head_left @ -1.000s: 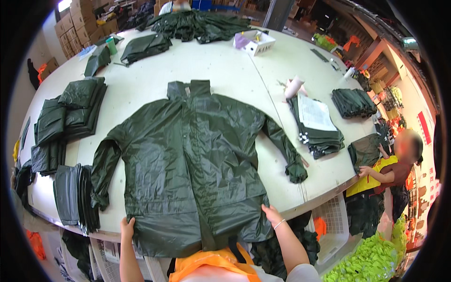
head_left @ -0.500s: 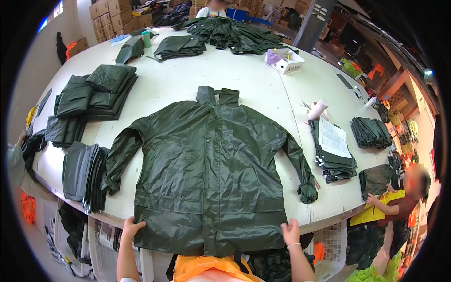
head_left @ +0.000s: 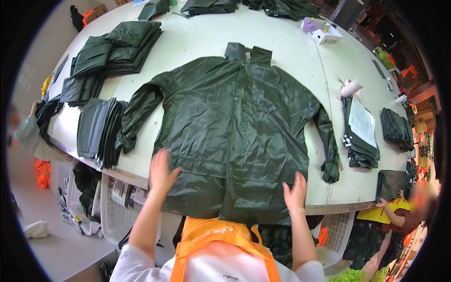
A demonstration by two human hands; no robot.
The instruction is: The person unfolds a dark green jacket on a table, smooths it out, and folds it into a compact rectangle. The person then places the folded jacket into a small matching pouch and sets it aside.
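Observation:
A dark green rain jacket (head_left: pixel 263 122) lies spread front up on the white table, its collar at the far side and both sleeves out. The lower hem hangs past the table's near edge, close to my orange apron (head_left: pixel 213 231). My left hand (head_left: pixel 162 173) rests at the jacket's lower left side, fingers stretched and thumb apart. At the lower right side, my right hand (head_left: pixel 295 191) is open too, its thumb spread from the fingers. Neither hand grips the cloth. Wrinkles run across the body, and a placket goes down the middle.
Folded dark green garments (head_left: pixel 96 129) stand in piles to the left. On the right lie bundled pieces with a paper sheet (head_left: pixel 361 123) and a thread cone (head_left: pixel 351 88). A white box (head_left: pixel 322 32) sits farther back. Co-workers are at both sides; white baskets (head_left: pixel 110 207) are below the edge.
Both my hands have let go of the hem corners and moved up along the jacket's sides, fingers now spread. The view has tilted down and shifted left.

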